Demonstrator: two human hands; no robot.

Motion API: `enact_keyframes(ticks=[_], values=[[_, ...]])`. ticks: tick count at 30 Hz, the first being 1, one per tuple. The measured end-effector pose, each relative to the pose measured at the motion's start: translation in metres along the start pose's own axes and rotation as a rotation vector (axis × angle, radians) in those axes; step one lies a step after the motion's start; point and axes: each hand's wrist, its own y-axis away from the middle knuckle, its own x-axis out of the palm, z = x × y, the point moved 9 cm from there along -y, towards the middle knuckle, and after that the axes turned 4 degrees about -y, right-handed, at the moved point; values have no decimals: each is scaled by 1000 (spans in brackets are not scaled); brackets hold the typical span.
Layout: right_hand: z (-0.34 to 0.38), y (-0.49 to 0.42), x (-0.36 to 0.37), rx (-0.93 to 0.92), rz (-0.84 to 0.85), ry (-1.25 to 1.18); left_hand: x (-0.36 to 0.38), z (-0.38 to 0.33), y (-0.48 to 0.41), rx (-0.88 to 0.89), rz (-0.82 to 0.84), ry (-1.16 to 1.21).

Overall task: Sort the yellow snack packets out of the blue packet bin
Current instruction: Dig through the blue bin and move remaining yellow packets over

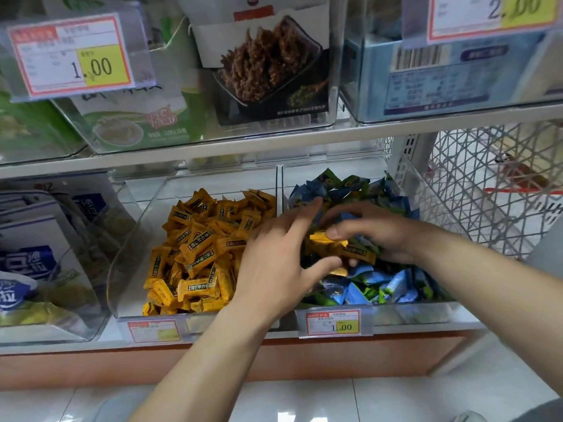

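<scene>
Faced a white store shelf stacked with clear bins, a wire mesh panel closing its right end; looked down on two bins side by side on the lower tier. Found the blue packet bin on the right, heaped with blue packets; found the yellow packet bin touching it on the left. Had both hands low over the blue heap, near the shared wall; spread the left hand flat, fingers straight and apart, nothing grasped, forefinger laid over blue wrappers; curled the right hand round a small clump of yellow snack packets, thumb pressed on the top one, grasping by the look of it, fingertips hidden under the pile. Located those strays mid-bin, between the two hands, resting on blue ones; spotted one more yellow corner just below the left thumb.

Judged the gathering as the step in hand; best done by cupping the flat left hand beneath as a scoop, pinching only yellow, shaking off any blue wrapper snagged along. Needed a lift above the shared wall before crossing left; saw open headroom under the upper tier, little room sideways toward the mesh. Noted the low front lip behind the price tag; easy to spill packets over it.
</scene>
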Motion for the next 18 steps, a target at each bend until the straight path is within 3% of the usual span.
enact_keyframes(ticks=[5, 11, 15, 18], values=[[-10, 7, 3, 112, 2, -155, 1, -2, -9, -24, -87, -48], [-14, 21, -18, 226, -112, -161, 13, 1, -17, -119, -30, 73], [-11, 26, -34, 229, -192, -36, 17, 10, -19, -185, 39, 383], [6, 31, -36, 144, -140, 231, 13, 16, -20, -244, 23, 576]])
